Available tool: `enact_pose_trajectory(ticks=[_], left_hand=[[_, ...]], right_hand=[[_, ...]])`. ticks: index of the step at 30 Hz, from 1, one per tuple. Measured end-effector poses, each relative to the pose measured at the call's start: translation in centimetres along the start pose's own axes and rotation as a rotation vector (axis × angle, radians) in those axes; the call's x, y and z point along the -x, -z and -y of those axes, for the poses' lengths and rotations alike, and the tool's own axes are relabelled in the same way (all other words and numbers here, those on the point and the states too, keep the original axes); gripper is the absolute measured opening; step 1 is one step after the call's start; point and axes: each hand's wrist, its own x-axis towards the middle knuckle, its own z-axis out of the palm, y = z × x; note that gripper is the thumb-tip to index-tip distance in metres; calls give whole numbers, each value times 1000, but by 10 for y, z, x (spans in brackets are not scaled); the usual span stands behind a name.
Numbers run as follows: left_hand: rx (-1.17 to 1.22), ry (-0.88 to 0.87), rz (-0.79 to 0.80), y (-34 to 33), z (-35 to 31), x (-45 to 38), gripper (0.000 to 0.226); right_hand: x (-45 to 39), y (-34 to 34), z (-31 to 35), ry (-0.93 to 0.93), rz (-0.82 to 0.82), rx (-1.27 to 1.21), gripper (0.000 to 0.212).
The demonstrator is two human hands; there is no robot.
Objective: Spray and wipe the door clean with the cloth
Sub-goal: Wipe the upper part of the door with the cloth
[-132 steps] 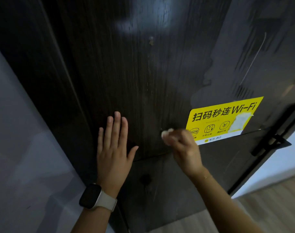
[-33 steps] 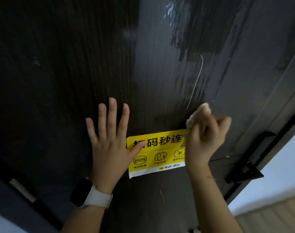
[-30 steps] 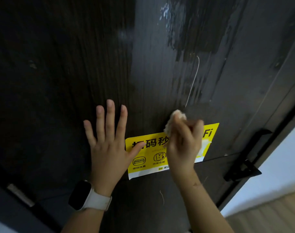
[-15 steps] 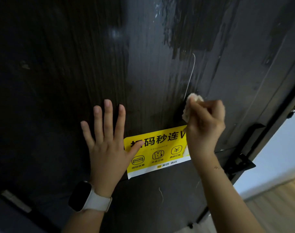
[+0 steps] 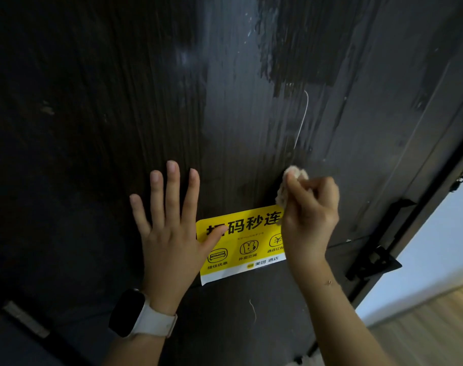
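Dark wood-grain fills nearly the whole view: the tall dark brown wooden door (image 5: pixel 119 101) stands upright with its long axis and grain running top to bottom, leaning slightly rightward at the top under the wide-angle lens. Its face to the upper right of the yellow rectangular sticker with black lettering (image 5: pixel 241 244) carries pale, streaky smears and a thin light curved line.

Left of the sticker, the left hand (image 5: pixel 169 233) lies flat on the door with its fingers straight and spread, pointing up; it holds nothing, and its thumb tip overlaps the sticker's left end. A black-faced smartwatch on a pale strap (image 5: pixel 137 315) sits on that wrist, below and left of the sticker.

The sticker lies with its long axis across the door, tilted up a little toward the right, with a white strip along its lower edge.

At the sticker's upper right corner, the right hand (image 5: pixel 309 215) is curled round a small crumpled off-white cloth (image 5: pixel 291 180), pinching it between fingers and thumb. The wad shows above and left of the knuckles and sits against the door just above the sticker; the hand covers the sticker's right end.

Right of the sticker, a black metal door handle (image 5: pixel 375 262) juts from the door's edge. Beyond it lie a pale wall (image 5: pixel 436 260) and a light wooden floor (image 5: pixel 423 331).
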Motion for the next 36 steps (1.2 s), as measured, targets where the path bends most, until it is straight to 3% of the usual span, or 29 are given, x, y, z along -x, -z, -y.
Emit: enact_pose_trajectory(ticks=[3,8,14,17,20,26,32,36], left_hand=[[10,3,3,1,-1,0,109],[27,6,6,0,0,-1,110],[23,7,-5,0,-1,0,108],[43,6,-5,1,-1,0,109],[48,6,-6,1,-1,-1,109],[47,9,-13,0,-1,-1,107],[56,8,-13,0,-1,-1,107],[42,1,-16,-1,0,0,108]], right_hand=[[-3,6,3,7,46,-30,23],[-53,4,7,93,-55,-62,19],[-10,12,4,54,115,-49,20],[-59,10,10,65,5,-105,13],[-80,7,11,109,-76,-50,17],[-33,11,2,139,67,-27,24],[-106,4,18,187,-121,-66,20],[-53,5,6,195,-5,-33,29]])
